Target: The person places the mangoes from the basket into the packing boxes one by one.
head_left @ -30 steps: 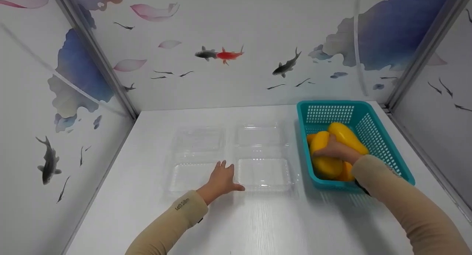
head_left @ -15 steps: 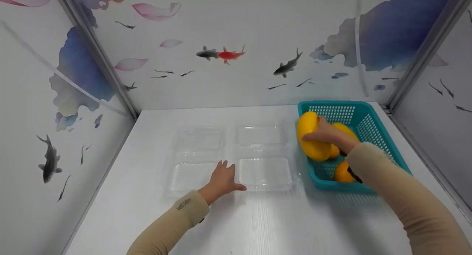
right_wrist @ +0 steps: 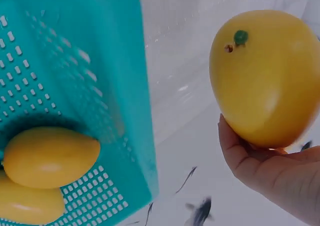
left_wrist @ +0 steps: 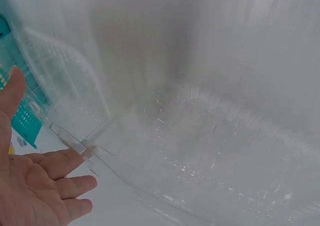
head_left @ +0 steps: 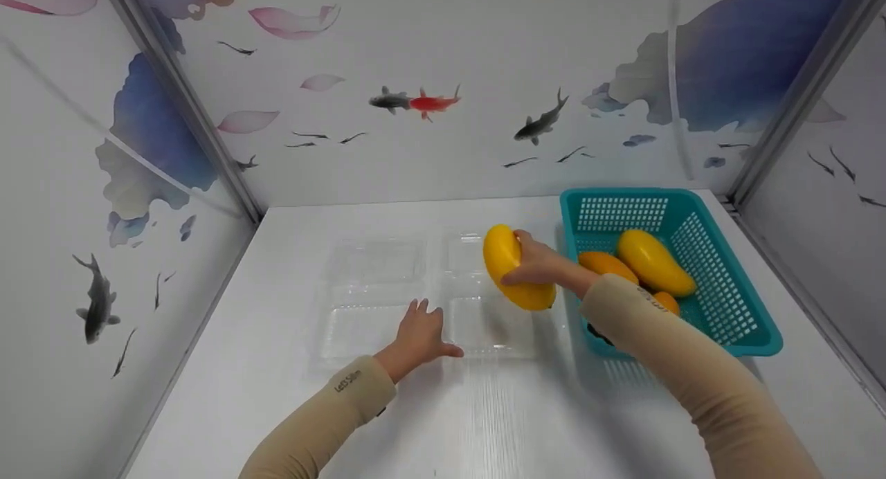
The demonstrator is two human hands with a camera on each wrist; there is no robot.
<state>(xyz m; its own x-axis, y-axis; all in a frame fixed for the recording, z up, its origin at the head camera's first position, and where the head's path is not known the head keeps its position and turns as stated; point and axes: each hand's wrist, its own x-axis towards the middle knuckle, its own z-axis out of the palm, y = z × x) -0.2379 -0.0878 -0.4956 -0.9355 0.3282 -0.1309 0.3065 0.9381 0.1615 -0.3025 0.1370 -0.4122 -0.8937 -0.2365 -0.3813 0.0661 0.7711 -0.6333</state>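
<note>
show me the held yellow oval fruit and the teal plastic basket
Held yellow oval fruit (right_wrist: 265,81): right wrist view, middle of its side.
Teal plastic basket (head_left: 713,278): head view, mesh of its right wall.

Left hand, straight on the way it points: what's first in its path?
Likely the clear tray, whose far half lies straight ahead of the left hand; depth is unclear, so it might pass above.

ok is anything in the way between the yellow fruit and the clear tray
Nothing visible is: the right hand holds the yellow fruit above the right side of the clear tray, and the left hand is off to the left. I cannot tell whether the tray is covered.
</note>
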